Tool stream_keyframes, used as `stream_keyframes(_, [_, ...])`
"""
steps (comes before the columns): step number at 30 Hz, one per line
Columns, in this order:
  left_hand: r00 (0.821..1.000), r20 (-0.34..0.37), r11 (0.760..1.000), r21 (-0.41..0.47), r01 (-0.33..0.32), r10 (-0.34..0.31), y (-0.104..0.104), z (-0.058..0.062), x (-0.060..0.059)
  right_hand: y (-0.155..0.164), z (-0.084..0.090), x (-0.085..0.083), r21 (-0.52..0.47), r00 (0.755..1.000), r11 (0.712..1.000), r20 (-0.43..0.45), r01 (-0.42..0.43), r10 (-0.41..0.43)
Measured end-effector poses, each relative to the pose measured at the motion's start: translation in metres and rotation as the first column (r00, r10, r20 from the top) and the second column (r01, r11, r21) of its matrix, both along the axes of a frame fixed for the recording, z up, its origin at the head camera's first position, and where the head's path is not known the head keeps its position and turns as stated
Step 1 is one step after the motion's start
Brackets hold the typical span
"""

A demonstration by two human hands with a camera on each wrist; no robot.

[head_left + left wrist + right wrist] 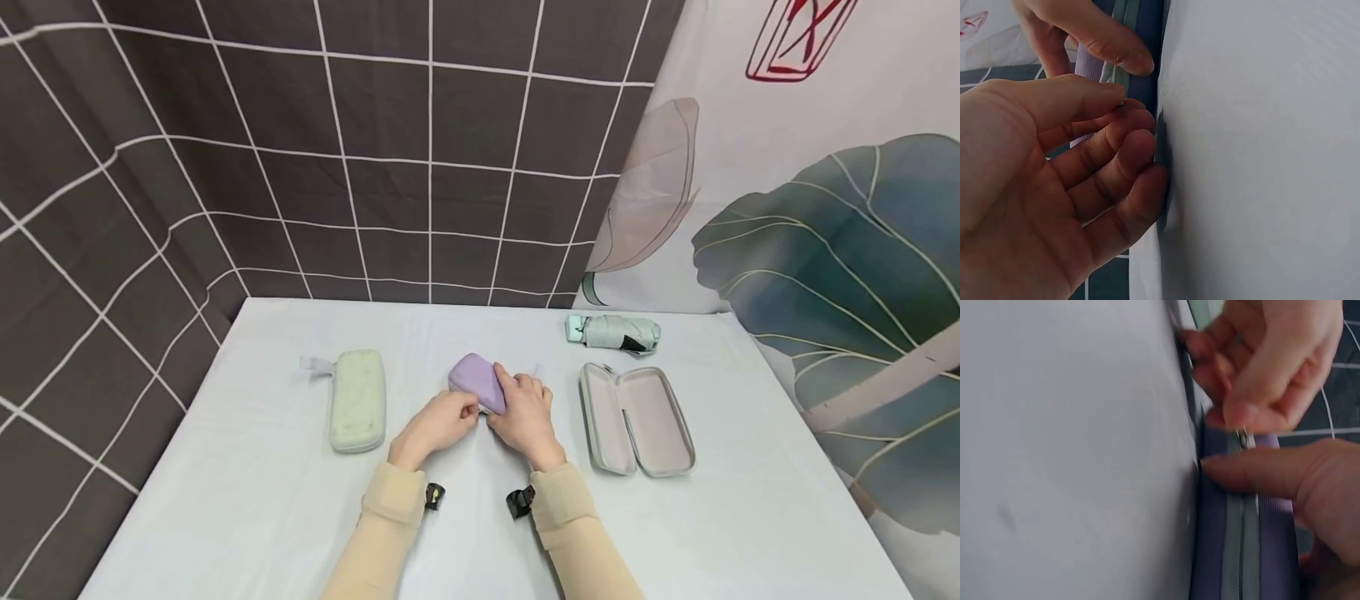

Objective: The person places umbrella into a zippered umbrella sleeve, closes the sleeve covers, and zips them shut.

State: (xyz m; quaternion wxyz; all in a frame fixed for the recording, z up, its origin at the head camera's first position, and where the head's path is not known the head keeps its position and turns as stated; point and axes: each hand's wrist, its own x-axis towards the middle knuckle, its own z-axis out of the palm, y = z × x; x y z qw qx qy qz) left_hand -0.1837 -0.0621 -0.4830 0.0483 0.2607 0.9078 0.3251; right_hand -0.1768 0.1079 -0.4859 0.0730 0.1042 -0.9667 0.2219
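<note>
A purple zippered case (475, 377) lies on the white table between the two hands. My right hand (527, 417) grips it from the right, and in the right wrist view its thumb lies across the case's zipper side. At the case's near left corner is my left hand (442, 425). Thumb and index finger there pinch the small metal zipper pull (1244, 439), while the other fingers curl loosely. The zipper track (1242, 544) looks closed along the stretch that shows. Fingers hide most of the pull.
To the left lies a pale green case (357, 402) with a strap loop. An unzipped case with a grey lining (656, 421) lies spread on the right, and behind it is a folded mint umbrella (618, 333). A dark gridded cloth (382, 192) hangs behind the table.
</note>
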Motion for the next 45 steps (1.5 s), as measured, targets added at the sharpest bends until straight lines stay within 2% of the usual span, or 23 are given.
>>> stream_keyframes(6, [1.000,-0.014,1.000,-0.011,-0.001,0.001,0.001,-0.001,-0.001,-0.010,-0.002,0.007,0.010,0.994,0.995,-0.038,0.100,-0.100])
stream_keyframes(10, [1.000,0.016,1.000,-0.007,-0.002,0.002,0.001,-0.001,-0.001,-0.011,-0.001,0.008,0.003,0.995,0.995,-0.018,0.101,-0.101])
stream_keyframes(13, [0.999,0.042,1.000,-0.006,-0.004,0.004,0.001,-0.003,-0.001,-0.006,0.005,0.010,-0.011,0.998,0.999,0.033,0.049,-0.049])
stream_keyframes(16, [0.998,0.066,1.000,-0.001,-0.010,0.010,0.000,-0.004,-0.003,0.003,0.016,0.007,0.009,0.994,0.998,0.098,-0.055,0.054])
stream_keyframes(19, [0.997,0.079,1.000,0.003,-0.021,0.020,-0.002,-0.005,-0.004,0.013,0.033,-0.001,0.057,0.974,0.985,0.166,-0.164,0.153])
stream_keyframes(21, [0.996,0.084,1.000,0.007,-0.027,0.026,-0.003,-0.004,-0.005,0.017,0.045,-0.009,0.111,0.958,0.966,0.198,-0.233,0.209])
stream_keyframes(24, [0.996,0.084,0.999,0.015,-0.028,0.026,-0.003,-0.002,-0.005,0.019,0.060,-0.023,0.193,0.933,0.928,0.234,-0.319,0.272])
stream_keyframes(26, [0.997,0.073,1.000,0.019,-0.025,0.023,-0.003,-0.001,-0.005,0.019,0.065,-0.033,0.291,0.922,0.881,0.225,-0.373,0.315])
stream_keyframes(27, [0.998,0.067,1.000,0.019,-0.023,0.022,-0.003,0.000,-0.005,0.019,0.066,-0.037,0.353,0.916,0.849,0.222,-0.395,0.334])
stream_keyframes(29, [0.998,0.053,1.000,0.018,-0.020,0.019,-0.003,0.000,-0.005,0.020,0.067,-0.046,0.481,0.900,0.761,0.208,-0.435,0.382])
stream_keyframes(31, [0.999,0.043,1.000,0.015,-0.015,0.015,-0.003,0.000,-0.005,0.021,0.065,-0.052,0.610,0.874,0.643,0.197,-0.464,0.443])
stream_keyframes(33, [0.999,0.040,1.000,0.011,-0.012,0.011,-0.002,-0.001,-0.005,0.022,0.063,-0.056,0.691,0.839,0.536,0.195,-0.485,0.508])
stream_keyframes(34, [0.999,0.040,1.000,0.012,-0.011,0.011,-0.002,-0.001,-0.005,0.022,0.062,-0.058,0.722,0.820,0.491,0.186,-0.488,0.541])
stream_keyframes(36, [0.999,0.040,1.000,0.016,-0.012,0.011,-0.002,-0.001,-0.005,0.022,0.061,-0.060,0.762,0.792,0.431,0.170,-0.483,0.586])
stream_keyframes(39, [0.999,0.037,1.000,0.021,-0.016,0.016,-0.003,-0.003,-0.005,0.021,0.060,-0.061,0.773,0.771,0.407,0.159,-0.486,0.617])
stream_keyframes(40, [0.999,0.037,1.000,0.022,-0.019,0.018,-0.003,-0.003,-0.005,0.021,0.060,-0.061,0.763,0.769,0.414,0.164,-0.496,0.618])
stream_keyframes(45, [0.997,0.060,0.999,0.030,-0.042,0.040,-0.010,-0.008,-0.007,0.021,0.057,-0.062,0.686,0.789,0.494,0.195,-0.534,0.582])
